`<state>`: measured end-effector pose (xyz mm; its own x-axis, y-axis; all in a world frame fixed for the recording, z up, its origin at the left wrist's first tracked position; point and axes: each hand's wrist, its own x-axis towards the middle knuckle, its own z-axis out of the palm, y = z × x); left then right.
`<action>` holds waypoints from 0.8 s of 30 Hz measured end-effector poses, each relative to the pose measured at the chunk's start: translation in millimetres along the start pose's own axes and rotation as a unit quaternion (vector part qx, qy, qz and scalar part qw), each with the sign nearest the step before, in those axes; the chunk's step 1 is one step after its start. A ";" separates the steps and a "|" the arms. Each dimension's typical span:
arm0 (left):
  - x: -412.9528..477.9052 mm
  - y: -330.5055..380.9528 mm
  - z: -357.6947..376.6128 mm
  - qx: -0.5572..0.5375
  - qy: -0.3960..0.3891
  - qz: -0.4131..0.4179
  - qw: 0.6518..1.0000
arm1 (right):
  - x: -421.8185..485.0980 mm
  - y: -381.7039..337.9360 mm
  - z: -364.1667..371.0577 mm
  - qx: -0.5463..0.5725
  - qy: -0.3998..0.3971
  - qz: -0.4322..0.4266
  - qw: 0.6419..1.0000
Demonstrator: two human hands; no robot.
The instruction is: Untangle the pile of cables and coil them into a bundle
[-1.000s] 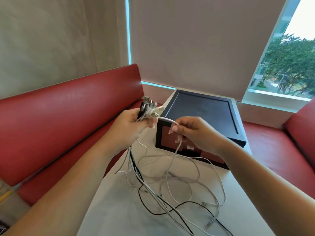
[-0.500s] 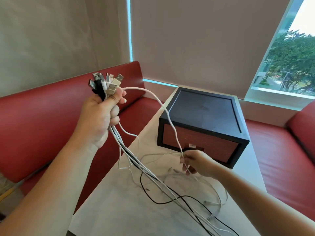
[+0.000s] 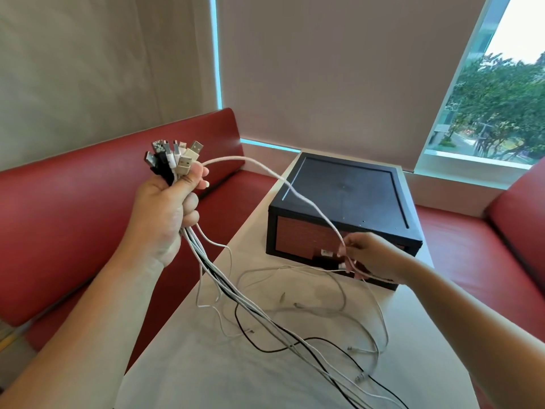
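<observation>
My left hand is raised above the table's left edge and grips a bunch of USB plug ends, white and black, sticking up out of the fist. Their cables hang down from the fist and trail in loose loops across the white table. One white cable arcs from the fist over to my right hand, which pinches it low in front of the box, close to the tabletop.
A black box with a reddish-brown front stands at the far end of the table. Red benches run along the left and far right. A blind covers the window behind.
My left hand lifted the plug ends up and to the left. My right hand slid down along one white cable, away from the left hand, to just in front of the box.
</observation>
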<state>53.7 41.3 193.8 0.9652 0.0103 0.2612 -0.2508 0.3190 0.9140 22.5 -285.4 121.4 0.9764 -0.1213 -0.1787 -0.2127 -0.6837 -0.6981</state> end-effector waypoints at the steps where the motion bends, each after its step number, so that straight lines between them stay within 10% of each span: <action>1: 0.5 -0.5 -1.2 0.004 0.002 -0.002 1.000 | -1.6 9.3 1.5 -0.008 -0.021 0.016 1.000; 7: -0.3 -9.7 0.6 0.077 -0.036 -0.047 0.995 | -16.2 21.3 6.6 -0.122 -0.186 0.011 0.975; 13: -5.7 -22.2 14.2 0.113 -0.079 -0.077 0.987 | -31.9 -55.1 18.9 0.087 -0.046 -0.181 0.979; 20: -13.7 -18.4 18.7 0.142 -0.111 -0.079 0.980 | -33.0 -109.2 33.0 0.138 -0.059 -0.259 0.954; 24: -20.3 -7.6 18.0 0.228 -0.115 -0.048 0.966 | -24.9 -101.1 32.4 -0.067 0.002 -0.248 0.966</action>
<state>34.6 21.7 187.2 0.9569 -0.2254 0.1834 -0.2185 -0.1421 0.9654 18.4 -190.0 174.0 0.9571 0.2429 0.1580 0.2884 -0.7448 -0.6018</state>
